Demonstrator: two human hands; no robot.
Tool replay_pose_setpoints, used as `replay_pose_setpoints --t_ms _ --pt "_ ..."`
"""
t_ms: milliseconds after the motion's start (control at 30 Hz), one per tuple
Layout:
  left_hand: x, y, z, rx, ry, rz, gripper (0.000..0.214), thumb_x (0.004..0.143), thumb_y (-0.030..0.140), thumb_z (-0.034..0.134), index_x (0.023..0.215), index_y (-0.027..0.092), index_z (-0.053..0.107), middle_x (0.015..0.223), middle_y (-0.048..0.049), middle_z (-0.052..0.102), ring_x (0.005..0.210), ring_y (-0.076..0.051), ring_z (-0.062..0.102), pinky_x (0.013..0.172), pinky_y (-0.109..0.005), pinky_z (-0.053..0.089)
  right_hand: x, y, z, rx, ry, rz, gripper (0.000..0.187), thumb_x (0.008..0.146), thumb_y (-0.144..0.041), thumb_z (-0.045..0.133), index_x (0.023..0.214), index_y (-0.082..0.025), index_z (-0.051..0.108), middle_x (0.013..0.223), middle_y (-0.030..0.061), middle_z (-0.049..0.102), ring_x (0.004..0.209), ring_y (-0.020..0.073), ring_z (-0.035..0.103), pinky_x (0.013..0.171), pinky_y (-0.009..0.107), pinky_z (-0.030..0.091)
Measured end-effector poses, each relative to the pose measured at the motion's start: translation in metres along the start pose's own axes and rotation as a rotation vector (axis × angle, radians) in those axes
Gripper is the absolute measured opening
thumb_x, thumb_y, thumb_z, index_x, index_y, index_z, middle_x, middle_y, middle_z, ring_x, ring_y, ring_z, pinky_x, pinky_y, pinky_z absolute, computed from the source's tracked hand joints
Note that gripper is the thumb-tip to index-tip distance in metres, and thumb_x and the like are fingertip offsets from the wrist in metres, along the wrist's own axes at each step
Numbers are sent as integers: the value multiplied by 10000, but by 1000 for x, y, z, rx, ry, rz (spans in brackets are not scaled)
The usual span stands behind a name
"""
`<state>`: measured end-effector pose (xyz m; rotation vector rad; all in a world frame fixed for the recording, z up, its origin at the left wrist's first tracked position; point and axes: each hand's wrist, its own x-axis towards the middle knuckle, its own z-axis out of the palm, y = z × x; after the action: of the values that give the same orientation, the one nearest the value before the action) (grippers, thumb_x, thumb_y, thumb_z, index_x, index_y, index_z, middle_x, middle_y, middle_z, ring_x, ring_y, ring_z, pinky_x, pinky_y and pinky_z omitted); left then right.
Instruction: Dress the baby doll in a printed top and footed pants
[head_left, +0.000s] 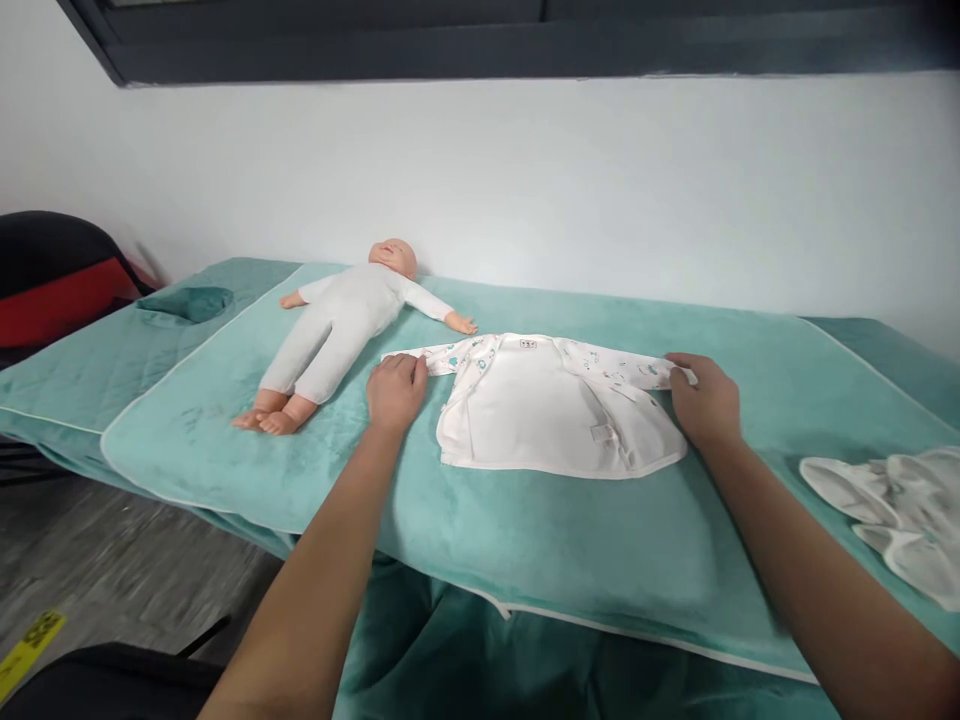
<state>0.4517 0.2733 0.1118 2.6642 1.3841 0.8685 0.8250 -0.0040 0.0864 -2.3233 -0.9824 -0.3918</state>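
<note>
A small white baby shirt (551,410) with a printed lining lies spread open on the teal mat (525,540). My left hand (395,390) is closed on the end of its left sleeve. My right hand (705,400) is closed on the end of its right sleeve, and both sleeves are stretched out sideways. A baby doll (337,325) in a white bodysuit lies on its back to the left of the shirt, its head toward the wall, one arm close to the shirt's left sleeve.
More white baby clothes (896,515) lie bunched at the mat's right edge. A teal pillow (184,303) sits at the far left. A black and red chair (52,275) stands beyond it. A white wall runs behind the table.
</note>
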Motion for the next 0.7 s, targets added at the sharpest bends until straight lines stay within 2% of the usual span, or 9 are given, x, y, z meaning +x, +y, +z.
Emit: replay_pose_setpoints --t_ms 67,167,200,267,333,433,500,600,700 --pt "-1 0 -1 -19 28 17 371 1005 344 376 827 206 670 930 -107 722 977 -254 638 875 -361 434 -8 -21 -8 70 36 -26 365 938 -342 424 1198 -231 656 1256 101 685 1193 290 615 1056 455 467" --pt "-10 4 -5 -139 47 40 344 1004 350 393 863 206 672 955 -89 720 975 -236 638 865 -343 439 -23 -73 -10 138 -44 -111 311 929 -375 479 1158 -263 657 1241 83 684 1183 301 614 1053 489 459" --pt "-15 7 -7 -207 44 40 328 1002 350 406 883 208 676 967 -79 722 965 -224 641 856 -333 445 -27 -94 -5 189 -121 -154 302 926 -379 498 1168 -278 648 1236 70 684 1168 291 622 1047 486 465" --pt "-29 13 -12 -363 9 36 284 991 355 445 936 217 686 991 -54 725 925 -197 647 835 -312 458 -32 -137 11 330 -383 -211 320 895 -393 571 1196 -303 630 1197 46 701 1051 261 669 994 473 507" --pt "-45 19 -17 -518 -64 52 243 975 369 492 1022 233 687 1016 -35 722 896 -178 648 825 -299 474 -28 -177 36 496 -533 -136 426 845 -420 660 1246 -293 593 1233 59 688 1014 247 680 937 455 548" --pt "-67 25 -21 -633 -175 91 317 932 394 579 1211 256 637 1061 -37 693 919 -186 645 836 -311 497 -13 -221 73 718 -596 101 472 770 -405 738 1180 -230 581 1226 107 676 995 239 687 790 381 599" --pt "-76 26 -21 -603 -209 76 401 906 344 612 1298 260 589 1093 -53 669 948 -204 640 848 -339 503 -4 -238 90 782 -604 202 488 730 -378 761 1148 -209 573 1133 104 692 918 219 698 660 307 587" --pt "-80 26 -18 -534 -232 36 403 899 242 582 1302 258 587 1119 -74 649 972 -221 634 859 -372 503 2 -246 102 755 -554 241 528 694 -364 766 1157 -201 571 968 56 688 759 179 679 510 241 504" --pt "-79 25 -15 -535 -238 23 341 914 219 552 1244 256 625 1099 -75 648 964 -218 635 860 -375 502 -2 -243 103 788 -508 222 524 681 -365 756 1156 -211 593 912 22 657 735 166 653 515 246 508"
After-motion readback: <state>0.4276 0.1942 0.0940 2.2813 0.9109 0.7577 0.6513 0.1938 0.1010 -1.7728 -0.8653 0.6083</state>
